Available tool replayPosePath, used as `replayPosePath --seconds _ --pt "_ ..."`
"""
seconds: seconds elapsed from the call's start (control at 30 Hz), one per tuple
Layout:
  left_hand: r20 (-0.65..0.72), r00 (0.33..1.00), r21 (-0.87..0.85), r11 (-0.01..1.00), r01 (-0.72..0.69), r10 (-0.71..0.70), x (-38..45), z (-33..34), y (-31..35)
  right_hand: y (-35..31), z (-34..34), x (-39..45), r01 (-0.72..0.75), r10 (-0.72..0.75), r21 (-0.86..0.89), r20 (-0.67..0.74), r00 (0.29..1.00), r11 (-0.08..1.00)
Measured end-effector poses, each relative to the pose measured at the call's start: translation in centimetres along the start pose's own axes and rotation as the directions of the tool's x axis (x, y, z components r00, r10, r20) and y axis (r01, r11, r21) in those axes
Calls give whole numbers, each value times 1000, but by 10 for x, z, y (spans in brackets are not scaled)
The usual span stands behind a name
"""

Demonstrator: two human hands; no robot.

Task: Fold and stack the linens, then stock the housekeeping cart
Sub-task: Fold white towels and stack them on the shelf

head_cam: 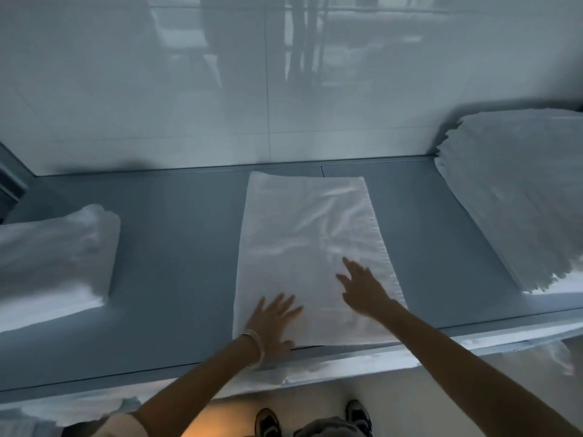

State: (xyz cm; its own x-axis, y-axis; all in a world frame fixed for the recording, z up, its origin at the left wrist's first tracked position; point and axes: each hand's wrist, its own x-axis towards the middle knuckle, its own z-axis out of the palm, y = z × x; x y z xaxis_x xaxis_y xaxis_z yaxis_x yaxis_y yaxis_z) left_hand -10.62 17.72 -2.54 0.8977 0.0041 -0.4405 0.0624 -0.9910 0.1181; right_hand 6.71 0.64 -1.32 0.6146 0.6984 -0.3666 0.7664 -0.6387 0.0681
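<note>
White folded towel [307, 257] lies flat under both open-gripped hands, left hand [273, 323] at its near edge, right hand [362, 288] beside.

White linen [310, 247] folded long, flat mid-surface, folded stack [53, 257] at left, taller stack [517, 200] at right

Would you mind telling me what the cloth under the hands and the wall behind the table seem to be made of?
Cloth: likely woven white cotton, matte; soft creases and a stitched hem. Wall: probably glazed tile or glossy panel; it mirrors the room and shows thin seams.
</note>
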Motion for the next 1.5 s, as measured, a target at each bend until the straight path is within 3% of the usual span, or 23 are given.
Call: replayPosePath --seconds 0.1,0.13,0.2,0.37,0.5,0.7,0.8,0.93,1.03,1.2,1.3,1.37,1.5 --pt "-82 995 16 998 54 -53 -4 14 -49 -6 29 -27 116 -114 96 -26 993 989" --pt "-74 993 -9 996 89 -89 -4 21 -62 -5 40 -34 123 -117 109 -59 991 986" --pt "-73 988 2 991 133 -133 -1 36 -74 2 53 -45 49 -51 117 17 999 992" --pt "-96 995 91 996 16 -8 -2 55 -48 10 80 -64 14 -15 8 139 990 1000" --pt "-80 997 55 998 29 -25 -13 57 -29 7 84 -72 -4 -6 55 185 983 998" --pt "-141 986 -4 996 90 -90 -32 77 11 1 93 -88 66 -75 141 59 995 988" --pt "-189 972 -31 990 139 -142 -37 71 31 1 87 -99 137 -137 52 0 991 989" --pt "-253 949 30 979 202 -188 -45 56 48 11 84 -115 212 -205 9 -206 957 977" --pt "-285 932 83 962 259 -226 -56 45 52 22 74 -126 260 -253 3 -219 942 966" --pt "-124 921 42 925 377 -370 -85 12 71 43 40 -148 309 -292 94 -156 943 946" --pt "79 941 -66 940 335 -330 -99 -7 74 56 5 -153 325 -348 229 68 935 918" --pt "150 947 -100 949 299 -282 -111 -21 71 65 -19 -158 333 -385 296 139 912 895" --pt "55 944 -214 919 331 -327 -123 -44 58 82 -51 -159 306 -313 192 5 950 932"
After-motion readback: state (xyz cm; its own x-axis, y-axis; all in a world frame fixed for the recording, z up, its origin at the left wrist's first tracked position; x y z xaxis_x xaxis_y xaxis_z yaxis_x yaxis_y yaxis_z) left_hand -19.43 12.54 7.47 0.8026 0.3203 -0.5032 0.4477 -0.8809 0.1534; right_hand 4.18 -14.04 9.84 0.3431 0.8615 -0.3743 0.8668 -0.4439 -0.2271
